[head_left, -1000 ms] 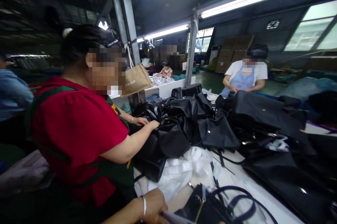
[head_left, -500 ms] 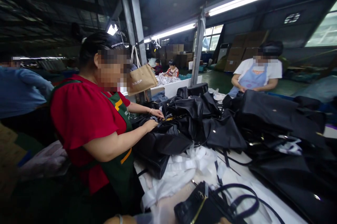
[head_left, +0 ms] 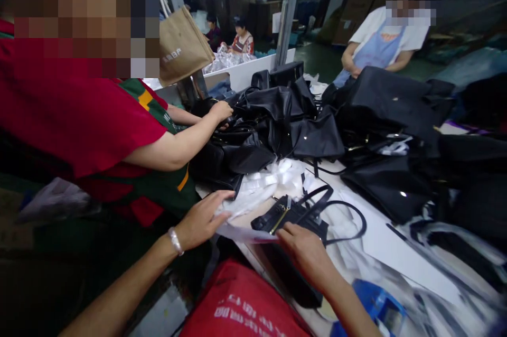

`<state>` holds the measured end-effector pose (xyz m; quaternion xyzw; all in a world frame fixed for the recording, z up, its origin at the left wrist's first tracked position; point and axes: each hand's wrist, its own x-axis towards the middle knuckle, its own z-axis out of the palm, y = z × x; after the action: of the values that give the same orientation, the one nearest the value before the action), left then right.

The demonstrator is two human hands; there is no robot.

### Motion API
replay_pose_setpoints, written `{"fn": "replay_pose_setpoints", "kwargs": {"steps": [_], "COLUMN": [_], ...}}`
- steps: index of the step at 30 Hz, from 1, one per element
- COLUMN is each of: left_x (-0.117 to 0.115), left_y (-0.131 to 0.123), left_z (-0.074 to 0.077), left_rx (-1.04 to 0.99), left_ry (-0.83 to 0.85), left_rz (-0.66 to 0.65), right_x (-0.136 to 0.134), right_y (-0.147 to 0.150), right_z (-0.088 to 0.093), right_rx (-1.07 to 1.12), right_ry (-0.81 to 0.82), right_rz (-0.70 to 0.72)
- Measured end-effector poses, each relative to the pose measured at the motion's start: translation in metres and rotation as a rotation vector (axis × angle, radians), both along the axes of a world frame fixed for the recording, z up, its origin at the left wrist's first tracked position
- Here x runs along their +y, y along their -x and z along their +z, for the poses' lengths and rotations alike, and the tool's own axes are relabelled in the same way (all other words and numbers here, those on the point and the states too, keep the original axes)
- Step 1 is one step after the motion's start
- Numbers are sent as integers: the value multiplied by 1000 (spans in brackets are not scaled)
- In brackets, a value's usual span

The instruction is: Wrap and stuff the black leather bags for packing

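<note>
A small black handbag (head_left: 270, 219) with a gold zipper and two looped handles lies on the work table in front of me. My left hand (head_left: 203, 220), with a pale bracelet at its wrist, is open at the table's near edge, fingers stretched towards crumpled white wrapping (head_left: 259, 189). Between my hands spans a translucent plastic sheet (head_left: 247, 234), along the near side of the handbag. The fingers of my right hand (head_left: 303, 248) are bent over the sheet's right end, against the handbag; their tips are partly hidden. Whether they also grip the handbag I cannot tell.
Black bags (head_left: 317, 133) are piled across the table's far side. At left, a co-worker in a red top (head_left: 114, 125) handles a black bag. Another person in a blue apron (head_left: 376, 57) stands beyond. A blue object (head_left: 374, 302) lies beside my right forearm; red cloth (head_left: 241, 302) is below me.
My view has tipped down and moved closer to the table. Both my hands now show fully, where only parts showed at the bottom edge. The red-sleeved co-worker's hands have shifted on the bag.
</note>
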<state>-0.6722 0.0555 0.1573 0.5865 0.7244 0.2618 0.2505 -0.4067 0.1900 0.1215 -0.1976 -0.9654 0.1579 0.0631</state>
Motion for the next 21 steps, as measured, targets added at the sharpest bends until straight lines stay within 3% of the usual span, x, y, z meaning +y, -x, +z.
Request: {"fn": "replay_pose_setpoints", "kwargs": {"steps": [2,5,9,12,17,21], "left_x": [26,47,47,47,48,43], "left_y": [-20,-43,-49,-41,-29,-29], "left_z": [0,-18,-54,-65,-67,-75], "left_rx": [-150,-469,-828,-705,-289,-257], "left_ry": [-4,153,492,531,293,243], "left_rz": [-194,-405,-463,-446,-485,-426], "right_x": [-9,-20,-26,-23,-13,-10], "right_y": [6,10,7,-4,-17,-8], "right_z": [0,3,0,-11,-34,-35], "right_rx": [5,21,26,10,-66,-97], "right_ry": [-36,-93,-62,101,265,289], "right_rz": [10,-58,-198,-277,-317,-274]}}
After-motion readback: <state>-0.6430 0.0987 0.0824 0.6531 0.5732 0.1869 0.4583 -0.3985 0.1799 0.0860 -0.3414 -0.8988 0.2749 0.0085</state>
